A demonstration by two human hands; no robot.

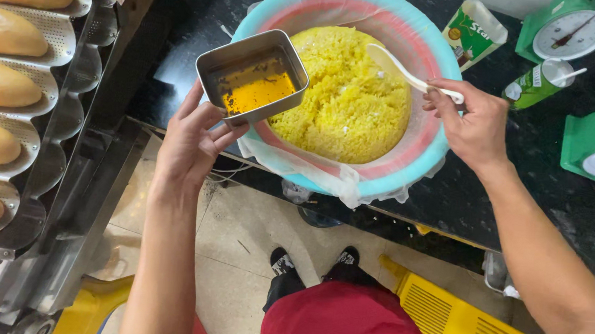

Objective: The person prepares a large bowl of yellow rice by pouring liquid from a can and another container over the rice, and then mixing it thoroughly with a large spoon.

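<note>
At the near edge of the dark tabletop (pixel 557 203) sits a wide basin (pixel 437 52), lined with thin plastic and heaped with yellow rice (pixel 346 101). The left hand (pixel 192 140) grips a square metal tin (pixel 253 75) of orange oil, tilted over the basin's left rim. The right hand (pixel 472 123) pinches a white spoon (pixel 403 69), its bowl resting on the rice.

A green and white carton (pixel 473 32) with its top cut open stands just above the right hand (pixel 471 122), beside the basin. A green can (pixel 538 83) with a white stick inside is to the right of that hand, near the round white dial (pixel 571 34) of a green scale.
</note>
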